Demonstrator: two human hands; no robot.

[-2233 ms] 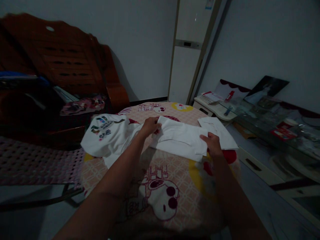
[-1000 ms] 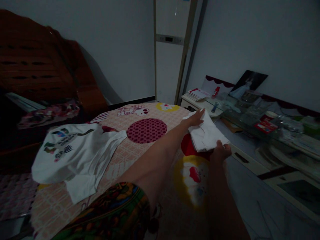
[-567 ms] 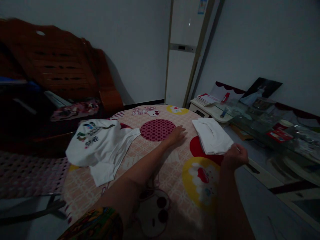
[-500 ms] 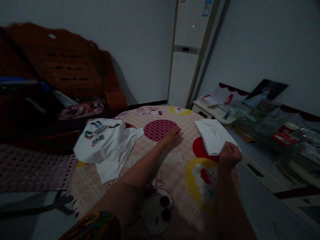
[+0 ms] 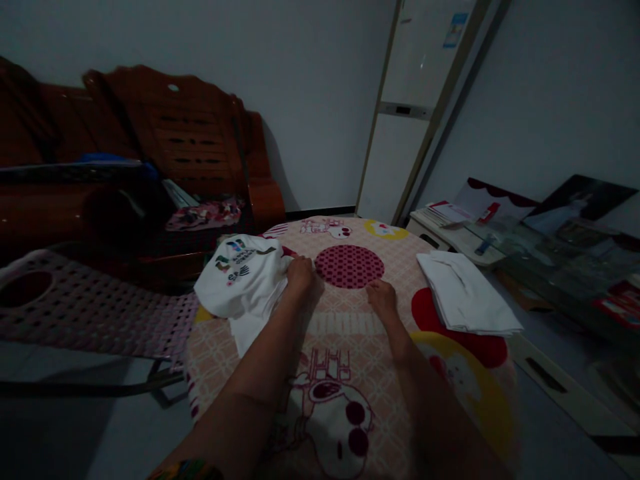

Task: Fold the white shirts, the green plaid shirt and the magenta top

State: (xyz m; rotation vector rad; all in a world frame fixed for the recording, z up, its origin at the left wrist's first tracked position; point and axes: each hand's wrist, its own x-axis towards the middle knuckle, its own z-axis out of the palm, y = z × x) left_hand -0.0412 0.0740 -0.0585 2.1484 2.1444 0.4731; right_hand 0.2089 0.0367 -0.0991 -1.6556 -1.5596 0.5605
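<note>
A printed white shirt [image 5: 247, 277] is touched by the left hand [image 5: 299, 277] on the table's [image 5: 400, 263] left side.
Its long axis is laid crosswise, printed end leftward; whether it is pinched, or right hand [image 5: 384, 300] fingertips are pressed together, cannot be told.

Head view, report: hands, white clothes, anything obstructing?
Left hand at edge of printed white garment, grip unclear. Right hand by maroon oval, nothing seen in it. Folded white cloth right of both hands. Left forearm partly covers printed white garment.

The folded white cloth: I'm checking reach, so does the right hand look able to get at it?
Probably yes: the folded white cloth lies right of the right hand, with only patterned tablecloth visible between them.
</note>
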